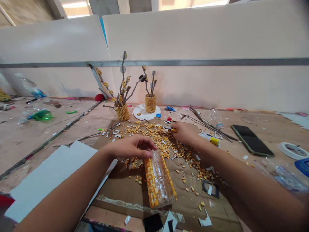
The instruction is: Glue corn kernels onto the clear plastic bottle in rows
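A clear plastic bottle (158,182) lies on a sheet of brown cardboard (120,190), partly covered with glued corn kernels. My left hand (131,146) is closed around its far end and steadies it. My right hand (184,132) reaches into the loose pile of corn kernels (156,135) beyond the bottle, fingers pinched on one yellow kernel. Kernels and white paper scraps lie scattered over the cardboard.
Two corn-covered pots with twig branches (123,111) (150,103) stand at the back, one on a white disc. A black phone (252,140), tape roll (292,150) and loose twigs (207,124) lie to the right. White paper sheets (53,174) lie left. A white partition wall runs behind.
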`<action>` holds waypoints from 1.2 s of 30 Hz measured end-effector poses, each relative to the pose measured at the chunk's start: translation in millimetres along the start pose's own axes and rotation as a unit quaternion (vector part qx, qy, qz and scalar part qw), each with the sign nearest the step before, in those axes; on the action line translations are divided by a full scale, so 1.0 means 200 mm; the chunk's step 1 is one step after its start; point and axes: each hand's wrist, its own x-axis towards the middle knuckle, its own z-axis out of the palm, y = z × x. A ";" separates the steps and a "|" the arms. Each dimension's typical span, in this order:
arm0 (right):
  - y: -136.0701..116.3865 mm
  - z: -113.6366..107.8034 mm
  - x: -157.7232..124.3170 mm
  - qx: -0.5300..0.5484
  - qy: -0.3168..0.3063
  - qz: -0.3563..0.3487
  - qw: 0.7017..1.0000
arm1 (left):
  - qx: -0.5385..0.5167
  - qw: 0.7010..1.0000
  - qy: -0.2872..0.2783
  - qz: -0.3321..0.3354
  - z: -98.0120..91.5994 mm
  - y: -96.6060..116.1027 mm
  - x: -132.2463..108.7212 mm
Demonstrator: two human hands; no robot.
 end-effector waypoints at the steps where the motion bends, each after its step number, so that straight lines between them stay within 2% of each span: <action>1: 0.00 0.00 0.00 -0.003 -0.002 0.002 1.000 | -0.003 1.000 -0.001 0.000 0.00 0.00 0.00; 11: 0.00 0.00 0.01 0.018 -0.027 0.012 0.999 | -0.018 1.000 0.001 -0.008 -0.01 -0.02 0.00; 14: 0.01 -0.02 0.01 0.076 -0.026 0.006 0.997 | -0.024 0.999 0.026 0.004 0.00 -0.02 0.01; 16: 0.01 -0.04 0.01 0.137 -0.027 -0.011 0.990 | -0.028 0.997 0.067 0.025 0.01 -0.02 0.02; 19: -0.02 -0.07 -0.01 0.248 -0.027 -0.050 0.967 | -0.029 0.984 0.162 0.061 0.03 -0.02 0.05; 22: -0.07 -0.08 -0.05 0.348 -0.013 -0.090 0.933 | -0.017 0.960 0.270 0.076 0.08 -0.01 0.07; 24: -0.12 -0.07 -0.08 0.399 0.000 -0.116 0.910 | -0.008 0.945 0.316 0.081 0.11 -0.01 0.09; 29: -0.21 -0.03 -0.13 0.475 0.028 -0.163 0.865 | -0.026 0.934 0.339 0.108 0.18 -0.01 0.11; 34: -0.26 -0.03 -0.16 0.552 0.054 -0.182 0.812 | -0.051 0.916 0.379 0.123 0.21 0.01 0.10; 36: -0.26 -0.03 -0.17 0.564 0.057 -0.184 0.803 | -0.048 0.914 0.385 0.122 0.22 0.02 0.09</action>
